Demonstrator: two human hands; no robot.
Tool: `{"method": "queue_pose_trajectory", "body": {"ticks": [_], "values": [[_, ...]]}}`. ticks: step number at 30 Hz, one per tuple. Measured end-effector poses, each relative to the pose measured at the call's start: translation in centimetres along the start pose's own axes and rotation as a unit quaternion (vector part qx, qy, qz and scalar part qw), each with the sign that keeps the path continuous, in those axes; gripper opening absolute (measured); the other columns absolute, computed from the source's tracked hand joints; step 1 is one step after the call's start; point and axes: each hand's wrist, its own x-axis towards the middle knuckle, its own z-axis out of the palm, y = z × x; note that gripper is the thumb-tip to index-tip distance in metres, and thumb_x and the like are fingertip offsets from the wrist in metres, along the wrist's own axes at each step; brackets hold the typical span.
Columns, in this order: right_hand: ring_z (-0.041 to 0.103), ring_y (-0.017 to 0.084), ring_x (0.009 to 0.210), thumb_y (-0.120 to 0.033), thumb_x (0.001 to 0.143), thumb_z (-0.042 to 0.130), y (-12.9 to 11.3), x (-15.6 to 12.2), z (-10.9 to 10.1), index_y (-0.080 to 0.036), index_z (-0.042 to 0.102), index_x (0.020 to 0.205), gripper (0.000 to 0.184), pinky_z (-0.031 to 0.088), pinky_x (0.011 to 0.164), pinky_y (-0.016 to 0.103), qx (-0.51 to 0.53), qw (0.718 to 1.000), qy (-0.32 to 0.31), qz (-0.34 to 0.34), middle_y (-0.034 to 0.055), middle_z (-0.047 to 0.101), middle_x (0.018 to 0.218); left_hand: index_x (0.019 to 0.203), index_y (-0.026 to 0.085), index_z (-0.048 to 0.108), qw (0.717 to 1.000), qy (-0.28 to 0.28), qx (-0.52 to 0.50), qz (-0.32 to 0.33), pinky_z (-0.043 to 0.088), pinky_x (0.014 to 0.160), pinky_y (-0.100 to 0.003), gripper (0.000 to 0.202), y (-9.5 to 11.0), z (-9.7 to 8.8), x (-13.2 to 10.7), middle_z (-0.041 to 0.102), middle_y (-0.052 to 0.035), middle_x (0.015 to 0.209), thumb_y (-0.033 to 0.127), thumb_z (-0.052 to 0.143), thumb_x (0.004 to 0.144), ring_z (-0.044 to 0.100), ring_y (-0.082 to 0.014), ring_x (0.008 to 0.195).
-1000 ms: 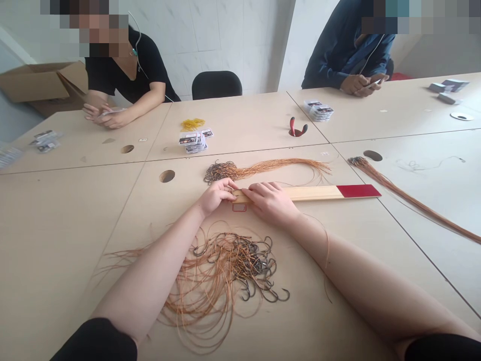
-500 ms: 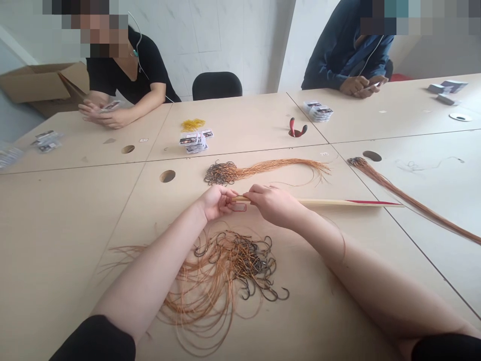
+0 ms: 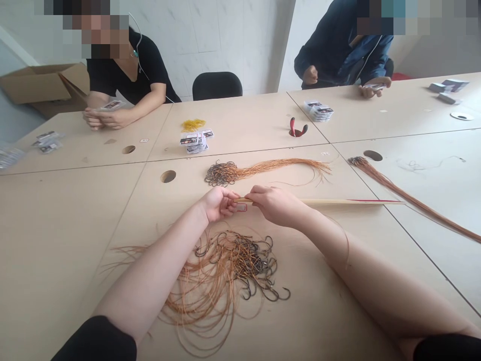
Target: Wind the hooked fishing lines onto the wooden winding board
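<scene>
A long, thin, pale wooden strip (image 3: 330, 201), with red along part of its far right end, stretches sideways in front of me. My left hand (image 3: 220, 204) is closed with its fingertips at the strip's left end. My right hand (image 3: 274, 205) wraps over the strip just beside it, thumb and fingers pinched on it. A brown line hangs down by my right forearm. Whether a hook is between my fingers is hidden. Below my hands lies a loose pile of dark fishing hooks (image 3: 255, 258) with orange-brown lines (image 3: 203, 296) curling to the left.
Beyond my hands lies a bundle of hooks with lines (image 3: 221, 173); another bundle (image 3: 398, 190) stretches to the right. Farther back are stacked small packs (image 3: 194, 142), yellow pieces (image 3: 193, 124) and red-handled pliers (image 3: 293, 125) in a table hole. Two people sit opposite.
My hands and the wooden strip stay nearly in place. Across the table, the right person's one hand has moved away from the other; the left person's hands have shifted slightly.
</scene>
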Motion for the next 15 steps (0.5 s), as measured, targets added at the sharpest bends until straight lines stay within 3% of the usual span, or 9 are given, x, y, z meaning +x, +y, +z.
{"method": "queue_pose_trajectory", "body": {"ticks": [8,11,15], "values": [[0.052,0.014,0.069,-0.01,0.086,0.042,0.2,0.1,0.4,-0.022,0.058,0.11,0.031,0.035,0.065,0.028,-0.045,0.998,0.051,-0.012,0.004,0.058,0.093,0.07,0.012,0.054,0.996,0.021,0.001,0.082,0.023,0.031,-0.015,0.015,-0.2,0.4,-0.1,0.052,-0.0022,0.055,0.003,0.053,0.059,0.047,-0.0081,0.041],[0.054,0.016,0.078,-0.012,0.087,0.041,0.7,0.2,0.9,-0.021,0.056,0.115,0.033,0.038,0.072,0.029,-0.05,0.995,0.09,-0.016,0.0059,0.06,0.098,0.075,0.013,0.053,0.99,0.002,0.014,0.14,0.027,0.035,-0.016,0.018,-0.4,0.2,0.2,0.053,-0.0006,0.059,0.004,0.055,0.06,0.046,-0.006,0.041],[0.054,0.019,0.092,-0.012,0.087,0.042,1.6,0.2,1.9,-0.019,0.055,0.118,0.035,0.041,0.078,0.031,-0.039,0.989,0.137,-0.027,0.0078,0.061,0.106,0.083,0.016,0.05,0.981,0.008,0.072,0.182,0.03,0.04,-0.015,0.023,-0.5,-0.2,0.6,0.056,0.0006,0.062,0.008,0.06,0.063,0.054,-0.0083,0.049]]}}
